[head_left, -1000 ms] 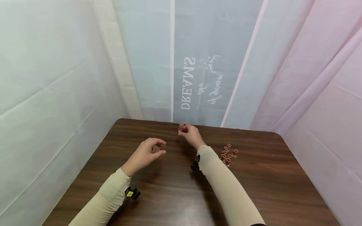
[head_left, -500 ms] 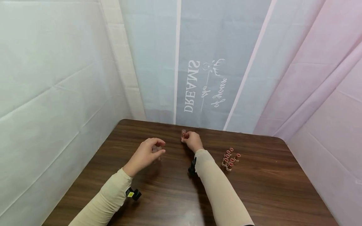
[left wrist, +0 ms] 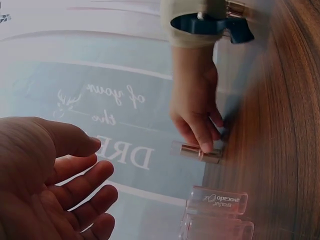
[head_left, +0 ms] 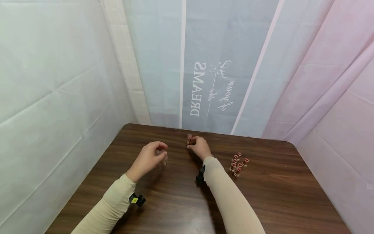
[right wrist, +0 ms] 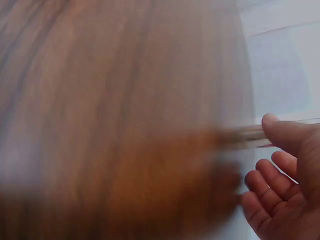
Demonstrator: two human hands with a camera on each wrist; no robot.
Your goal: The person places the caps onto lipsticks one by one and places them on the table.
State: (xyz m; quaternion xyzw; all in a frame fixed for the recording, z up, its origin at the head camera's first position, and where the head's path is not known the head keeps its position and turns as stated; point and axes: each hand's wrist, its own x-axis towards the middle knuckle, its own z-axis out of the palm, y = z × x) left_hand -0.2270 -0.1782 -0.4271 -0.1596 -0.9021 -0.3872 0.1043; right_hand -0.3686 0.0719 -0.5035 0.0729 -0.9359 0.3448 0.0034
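A gold lipstick tube (head_left: 189, 138) with a clear top stands upright near the table's far edge. My right hand (head_left: 201, 148) is right beside it, with a gap showing between thumb and forefinger. In the right wrist view the thumb overlaps the lipstick tube (right wrist: 244, 138), while the other fingers spread loosely below. My left hand (head_left: 147, 161) hovers with relaxed fingers over some clear caps (head_left: 162, 163), partly hidden behind it. The left wrist view shows lettering on a clear cap (left wrist: 217, 200), apart from the left fingers.
Several gold tubes with red tops (head_left: 237, 165) stand in a cluster to the right of my right forearm. The wooden table (head_left: 175, 195) ends at a printed curtain (head_left: 216, 91) behind, with white fabric walls on both sides.
My right hand lowered the lipstick tube onto the table near the far edge, and its fingers have loosened from it. The left hand shifted slightly left. The head view tilted a little.
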